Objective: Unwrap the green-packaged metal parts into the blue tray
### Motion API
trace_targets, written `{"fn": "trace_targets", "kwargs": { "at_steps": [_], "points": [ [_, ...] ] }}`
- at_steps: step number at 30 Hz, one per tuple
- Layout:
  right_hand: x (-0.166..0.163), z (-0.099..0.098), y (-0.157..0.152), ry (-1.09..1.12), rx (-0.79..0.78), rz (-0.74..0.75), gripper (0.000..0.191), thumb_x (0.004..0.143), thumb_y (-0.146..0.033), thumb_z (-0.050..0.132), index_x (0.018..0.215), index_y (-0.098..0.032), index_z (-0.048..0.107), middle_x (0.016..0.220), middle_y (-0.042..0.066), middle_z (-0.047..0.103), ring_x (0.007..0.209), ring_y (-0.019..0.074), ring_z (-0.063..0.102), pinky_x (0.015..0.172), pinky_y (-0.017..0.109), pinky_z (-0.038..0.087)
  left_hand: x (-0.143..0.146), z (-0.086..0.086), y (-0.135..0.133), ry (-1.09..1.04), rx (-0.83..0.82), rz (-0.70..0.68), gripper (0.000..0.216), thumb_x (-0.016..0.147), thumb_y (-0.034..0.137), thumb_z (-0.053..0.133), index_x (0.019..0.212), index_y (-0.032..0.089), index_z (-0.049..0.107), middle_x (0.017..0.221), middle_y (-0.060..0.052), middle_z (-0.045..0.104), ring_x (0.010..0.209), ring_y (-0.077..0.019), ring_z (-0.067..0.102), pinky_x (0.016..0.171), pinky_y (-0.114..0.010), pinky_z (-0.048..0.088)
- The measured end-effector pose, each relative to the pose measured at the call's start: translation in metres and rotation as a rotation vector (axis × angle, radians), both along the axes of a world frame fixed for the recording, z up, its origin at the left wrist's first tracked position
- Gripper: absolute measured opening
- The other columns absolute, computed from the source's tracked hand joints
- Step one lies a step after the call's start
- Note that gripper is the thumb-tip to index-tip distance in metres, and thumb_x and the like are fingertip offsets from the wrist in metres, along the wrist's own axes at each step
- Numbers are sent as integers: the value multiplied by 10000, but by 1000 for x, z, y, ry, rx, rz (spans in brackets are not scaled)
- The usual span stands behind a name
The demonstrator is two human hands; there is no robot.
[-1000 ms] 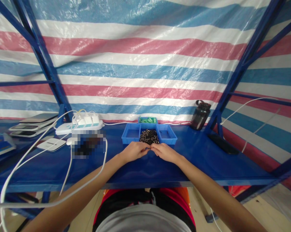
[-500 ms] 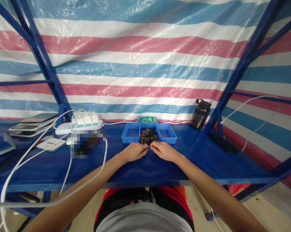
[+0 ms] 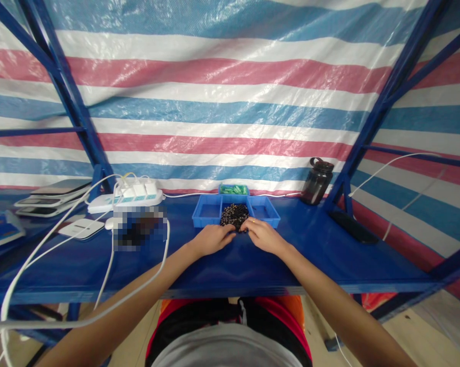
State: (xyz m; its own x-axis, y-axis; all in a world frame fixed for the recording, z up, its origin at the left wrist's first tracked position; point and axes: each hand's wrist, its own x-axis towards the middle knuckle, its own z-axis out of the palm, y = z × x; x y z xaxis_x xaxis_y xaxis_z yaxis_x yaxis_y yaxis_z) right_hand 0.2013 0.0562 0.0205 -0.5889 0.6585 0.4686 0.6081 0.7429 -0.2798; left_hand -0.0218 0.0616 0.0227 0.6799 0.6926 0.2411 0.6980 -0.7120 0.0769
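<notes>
A pile of small dark and pale pieces [image 3: 234, 214] fills the middle compartment of a blue plastic tray [image 3: 207, 223]. At the pile's front edge, my left hand [image 3: 213, 239] has its thumb and fingers drawn together in a pinch. Close beside it on the right, my right hand [image 3: 263, 236] is bent over the near side of the pile, fingertips also pressed together. Whatever either hand pinches is too small to make out. Behind the tray sits a small blue box [image 3: 233, 190] of green pieces.
A dark bottle [image 3: 316, 182] stands at the back right, near a black flat object [image 3: 353, 226]. To the left are a power strip [image 3: 138, 192] with white plugs, looping white cables, a white flat device [image 3: 81, 228] and a pixelated patch. Striped sheeting hangs behind the blue table [image 3: 230, 270].
My right hand has shifted slightly right, its fingers now farther from my left hand. My left hand stays nearly in place.
</notes>
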Motion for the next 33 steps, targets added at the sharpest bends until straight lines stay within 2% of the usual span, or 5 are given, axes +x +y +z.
{"fn": "trace_targets", "kwargs": {
  "at_steps": [3,7,16,25,33],
  "points": [
    [10,2,9,154,70,-224,367,821,-58,406,1124,-190,567,1108,82,608,998,198,580,915,332,444,-1,-2,2,12,5,46,284,943,391,397,1121,235,554,836,-43,693,775,-206,664,665,-254,451],
    [17,2,15,265,60,-394,473,843,-134,445,1313,-192,446,1159,92,613,813,181,619,823,328,485,-1,-6,6,31,12,76,251,924,368,430,1060,231,591,826,-46,691,765,-205,662,661,-254,448],
    [-2,-7,5,-93,-144,-168,215,870,-199,496,1021,-202,648,837,33,703,760,167,649,698,242,430,-2,-6,6,46,-4,62,212,914,331,438,982,230,611,799,-44,688,741,-198,654,635,-246,431],
    [-6,-11,4,-214,-153,-198,241,884,-242,505,1081,-213,643,842,39,713,794,191,659,695,246,410,-3,-8,6,50,1,53,244,910,352,441,1075,276,604,835,-33,693,778,-203,662,659,-247,450],
    [-5,-8,3,-192,-182,-207,149,863,-222,534,974,-192,628,788,27,695,722,164,642,650,231,387,-4,-11,9,52,-6,26,258,920,350,417,1073,273,610,864,-45,698,795,-219,662,683,-271,458]
  ]
}}
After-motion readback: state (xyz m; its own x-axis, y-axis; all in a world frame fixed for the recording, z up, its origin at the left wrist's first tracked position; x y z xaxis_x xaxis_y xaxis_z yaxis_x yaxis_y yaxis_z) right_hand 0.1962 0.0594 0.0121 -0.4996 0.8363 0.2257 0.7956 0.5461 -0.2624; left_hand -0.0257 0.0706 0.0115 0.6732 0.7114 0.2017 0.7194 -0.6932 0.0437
